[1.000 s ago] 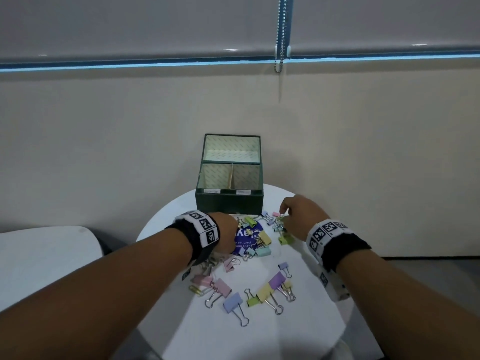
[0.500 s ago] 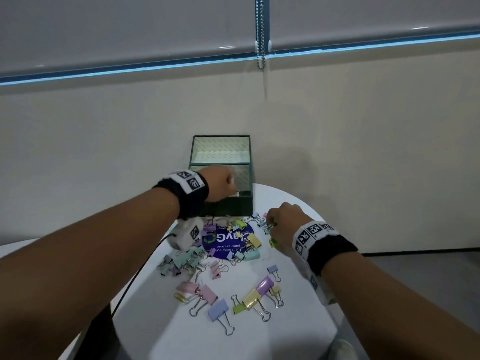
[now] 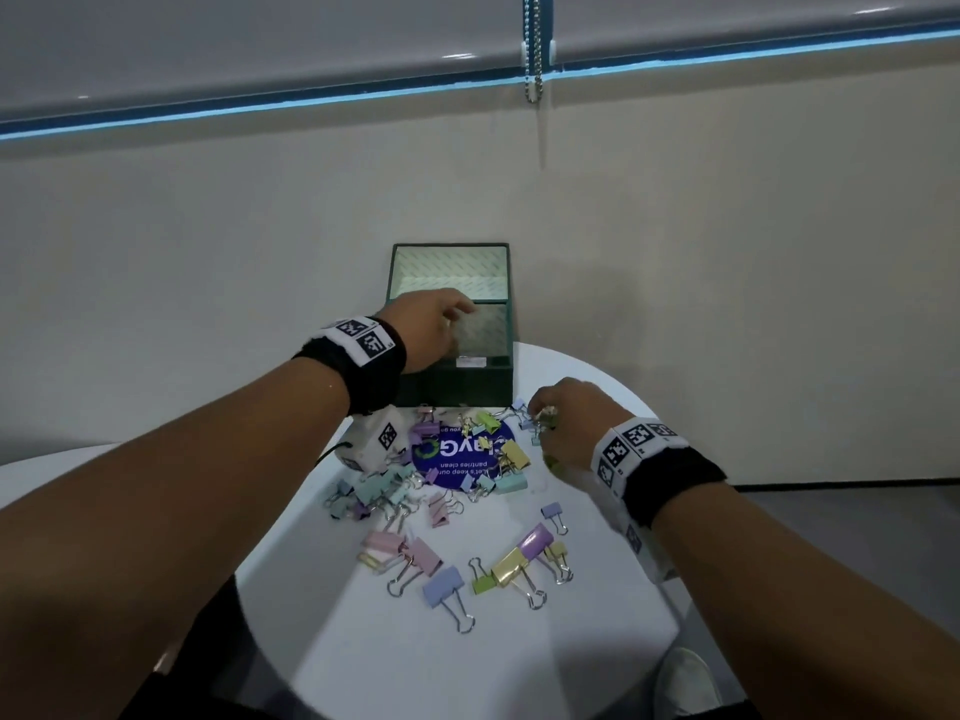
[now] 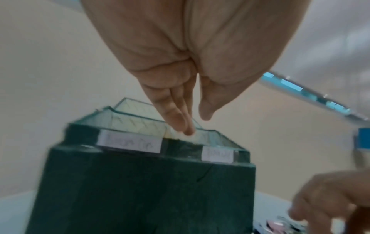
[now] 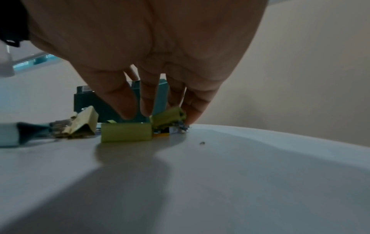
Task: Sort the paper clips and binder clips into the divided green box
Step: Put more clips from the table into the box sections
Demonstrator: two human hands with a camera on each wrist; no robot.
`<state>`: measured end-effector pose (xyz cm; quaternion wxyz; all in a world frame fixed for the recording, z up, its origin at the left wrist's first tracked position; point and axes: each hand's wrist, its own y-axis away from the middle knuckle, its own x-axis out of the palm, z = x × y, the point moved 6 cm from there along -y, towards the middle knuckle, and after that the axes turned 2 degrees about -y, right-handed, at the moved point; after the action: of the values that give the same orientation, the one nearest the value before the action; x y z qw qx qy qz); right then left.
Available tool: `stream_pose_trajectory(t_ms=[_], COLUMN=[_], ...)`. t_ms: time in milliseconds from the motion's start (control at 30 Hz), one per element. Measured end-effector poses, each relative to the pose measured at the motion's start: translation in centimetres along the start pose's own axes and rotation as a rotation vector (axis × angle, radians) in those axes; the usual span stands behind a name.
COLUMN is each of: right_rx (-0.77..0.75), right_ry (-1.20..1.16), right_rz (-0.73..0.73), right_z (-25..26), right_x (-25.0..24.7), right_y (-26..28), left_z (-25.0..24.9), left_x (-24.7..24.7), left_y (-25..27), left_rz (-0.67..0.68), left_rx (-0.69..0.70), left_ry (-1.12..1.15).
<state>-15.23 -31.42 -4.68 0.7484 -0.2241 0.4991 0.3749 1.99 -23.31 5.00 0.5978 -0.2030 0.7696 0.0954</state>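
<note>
The dark green divided box (image 3: 467,379) stands at the far edge of the round white table (image 3: 597,641). My left hand (image 3: 441,324) hovers over its front compartments. In the left wrist view its fingers (image 4: 180,120) point straight down above the divider with nothing between them, over the box (image 4: 140,190). Pastel binder clips (image 3: 441,584) and small clips lie scattered in front of the box. My right hand (image 3: 545,418) is down at the pile right of the box. In the right wrist view its fingers (image 5: 148,101) curl around a tilted green binder clip (image 5: 168,117).
Two paper labels (image 4: 129,143) sit on the box's front rim. A round blue sticker (image 3: 457,454) lies under the clips. A second white table (image 3: 31,480) is at the left. The wall is close behind the box, and the floor drops away to the right.
My left hand rose from the clip pile to above the box and its fingers straightened. My right hand stayed at the pile on the right.
</note>
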Motion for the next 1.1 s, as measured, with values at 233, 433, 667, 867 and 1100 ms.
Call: stream_pose_trajectory(t_ms=[233,433,667,867,1100], right_rx=[-0.188,-0.328,-0.338,-0.348,-0.447], right_ry=[-0.14,-0.121,0.133,0.186,0.167], right_rz=[0.033,0.195,0.292,0.218,0.341], right_z=[3.1,7.4,9.8,9.8,11.0], right_x=[0.1,1.9,3.6,3.4,5.0], right_y=[1.5,2.6,2.9,2.5,3.2], left_z=[4.7,6.8,7.5,8.1,9.6], left_x=[3.1,5.2,6.1,4.3,3.1], left_y=[10.2,12.2,11.0,11.1,13.3], left_rz=[0.457,0.446,0.261,0.053,0.096], left_rx=[-0.09,-0.127,-0.116,-0.145,-0.372], left_ry=[-0.191,-0.222,-0.163,-0.095,-0.326])
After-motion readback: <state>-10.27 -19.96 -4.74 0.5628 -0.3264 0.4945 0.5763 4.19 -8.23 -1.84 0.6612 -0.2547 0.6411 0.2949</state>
